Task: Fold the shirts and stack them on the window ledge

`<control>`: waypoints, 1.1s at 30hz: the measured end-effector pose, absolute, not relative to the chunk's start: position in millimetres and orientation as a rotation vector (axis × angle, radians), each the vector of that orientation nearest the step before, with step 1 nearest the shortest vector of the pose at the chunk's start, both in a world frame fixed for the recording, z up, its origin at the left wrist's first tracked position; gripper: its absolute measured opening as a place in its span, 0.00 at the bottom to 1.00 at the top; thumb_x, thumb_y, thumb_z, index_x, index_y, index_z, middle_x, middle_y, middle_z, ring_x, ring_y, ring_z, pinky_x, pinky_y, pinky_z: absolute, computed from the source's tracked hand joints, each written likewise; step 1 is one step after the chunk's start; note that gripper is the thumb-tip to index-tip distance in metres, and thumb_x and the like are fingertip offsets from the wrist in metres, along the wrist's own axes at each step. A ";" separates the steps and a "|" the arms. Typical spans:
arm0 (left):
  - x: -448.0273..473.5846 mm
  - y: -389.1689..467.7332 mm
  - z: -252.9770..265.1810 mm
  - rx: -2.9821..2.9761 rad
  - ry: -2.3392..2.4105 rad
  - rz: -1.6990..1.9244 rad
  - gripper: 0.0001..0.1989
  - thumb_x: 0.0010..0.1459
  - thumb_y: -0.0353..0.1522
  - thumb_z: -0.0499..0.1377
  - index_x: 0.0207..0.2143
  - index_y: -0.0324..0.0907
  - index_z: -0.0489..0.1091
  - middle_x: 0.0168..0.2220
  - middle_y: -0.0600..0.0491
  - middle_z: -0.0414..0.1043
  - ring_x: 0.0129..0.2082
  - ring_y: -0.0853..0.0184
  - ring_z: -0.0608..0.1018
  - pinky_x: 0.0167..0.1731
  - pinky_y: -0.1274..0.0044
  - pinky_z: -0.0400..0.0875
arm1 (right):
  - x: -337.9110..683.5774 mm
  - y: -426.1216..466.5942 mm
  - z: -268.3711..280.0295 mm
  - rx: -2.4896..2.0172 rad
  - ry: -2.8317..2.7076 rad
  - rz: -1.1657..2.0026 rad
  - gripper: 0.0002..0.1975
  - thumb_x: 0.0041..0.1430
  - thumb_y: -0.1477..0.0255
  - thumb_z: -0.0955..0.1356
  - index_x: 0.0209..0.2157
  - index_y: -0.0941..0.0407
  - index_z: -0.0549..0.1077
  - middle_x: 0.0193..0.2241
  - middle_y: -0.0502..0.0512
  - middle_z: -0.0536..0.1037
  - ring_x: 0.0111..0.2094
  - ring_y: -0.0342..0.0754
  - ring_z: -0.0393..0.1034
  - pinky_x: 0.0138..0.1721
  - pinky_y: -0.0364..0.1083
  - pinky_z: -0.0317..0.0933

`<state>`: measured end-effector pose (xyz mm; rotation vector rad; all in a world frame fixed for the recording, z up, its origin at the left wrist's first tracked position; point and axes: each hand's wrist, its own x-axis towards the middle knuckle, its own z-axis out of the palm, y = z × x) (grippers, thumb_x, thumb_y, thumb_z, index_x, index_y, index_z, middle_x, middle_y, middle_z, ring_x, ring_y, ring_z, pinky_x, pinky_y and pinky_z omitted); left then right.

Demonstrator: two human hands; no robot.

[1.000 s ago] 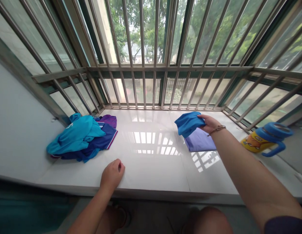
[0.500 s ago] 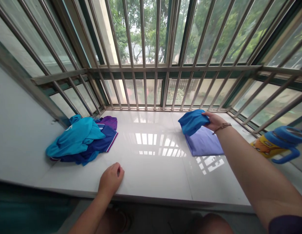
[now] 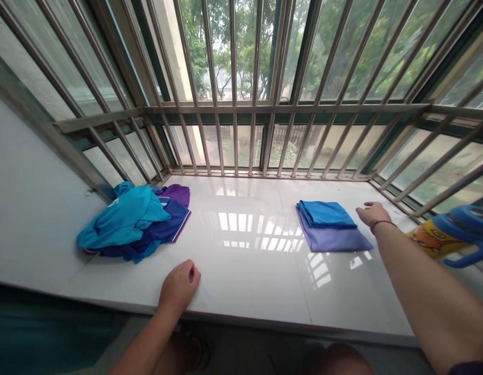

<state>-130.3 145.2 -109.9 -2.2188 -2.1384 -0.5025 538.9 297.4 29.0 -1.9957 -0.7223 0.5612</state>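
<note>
A folded blue garment point(image 3: 327, 214) lies flat on top of a folded lavender garment point(image 3: 335, 240) on the right half of the white sill. Just right of this stack, my right hand point(image 3: 375, 214) is apart from the cloth, fingers partly stretched and holding nothing. My left hand point(image 3: 179, 284) rests near the sill's front edge, curled into a loose fist with nothing seen inside. Beyond it to the left is a rumpled heap: a turquoise garment point(image 3: 128, 216) on top, a navy garment with red and white trim point(image 3: 175, 221) beneath, and a purple cloth point(image 3: 178, 194) behind.
A blue and yellow bottle with a handle point(image 3: 452, 234) stands at the right, beside my forearm. Metal bars point(image 3: 265, 109) run across the windows behind the glossy white sill point(image 3: 245, 281). A pale wall point(image 3: 34, 208) borders the left side.
The blue garment has come down from my right hand onto the lavender one. My right hand has let go and moved right. My left hand stays in place.
</note>
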 end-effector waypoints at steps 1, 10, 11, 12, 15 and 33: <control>-130.4 145.4 -110.3 -2.223 -2.130 -0.511 0.11 0.70 0.32 0.53 0.31 0.48 0.63 0.30 0.53 0.74 0.33 0.60 0.77 0.36 0.69 0.61 | 537.3 293.8 24.6 -2.037 -0.786 0.516 0.10 0.57 0.79 0.73 0.36 0.53 0.71 0.51 0.74 0.77 0.41 0.49 0.71 0.41 0.52 0.57; -124.5 145.7 -103.8 -2.203 -2.142 -0.528 0.10 0.68 0.30 0.54 0.31 0.47 0.66 0.31 0.52 0.76 0.34 0.59 0.78 0.37 0.70 0.62 | 441.8 182.4 -59.6 -1.835 -1.610 0.224 0.21 0.60 0.63 0.71 0.53 0.58 0.77 0.53 0.69 0.80 0.59 0.65 0.73 0.65 0.60 0.62; -123.9 145.6 -102.5 -2.201 -2.151 -0.525 0.09 0.68 0.29 0.55 0.31 0.47 0.66 0.31 0.52 0.76 0.34 0.59 0.78 0.37 0.70 0.62 | 427.7 162.3 -74.9 -1.751 -1.748 0.133 0.22 0.64 0.60 0.69 0.54 0.58 0.76 0.53 0.69 0.81 0.58 0.65 0.74 0.65 0.61 0.64; -123.4 145.5 -101.3 -2.199 -2.159 -0.526 0.09 0.68 0.29 0.55 0.32 0.47 0.67 0.32 0.51 0.77 0.35 0.59 0.79 0.37 0.70 0.62 | 414.1 143.6 -90.0 -1.686 -1.837 0.048 0.23 0.67 0.57 0.67 0.56 0.57 0.75 0.53 0.68 0.81 0.58 0.65 0.75 0.64 0.62 0.65; -122.7 145.4 -98.9 -2.203 -2.168 -0.540 0.09 0.67 0.29 0.56 0.32 0.47 0.68 0.33 0.50 0.77 0.36 0.58 0.79 0.37 0.70 0.63 | 378.5 102.8 -126.4 -1.600 -1.956 -0.121 0.24 0.71 0.54 0.65 0.58 0.55 0.73 0.55 0.68 0.80 0.60 0.66 0.75 0.64 0.63 0.67; -123.6 141.6 -97.9 -2.231 -2.272 -0.991 0.08 0.63 0.31 0.57 0.29 0.47 0.65 0.30 0.51 0.72 0.35 0.58 0.75 0.38 0.70 0.61 | 322.0 83.7 -131.8 -2.030 -1.632 -0.164 0.15 0.68 0.69 0.63 0.47 0.55 0.80 0.59 0.64 0.82 0.63 0.61 0.74 0.66 0.60 0.61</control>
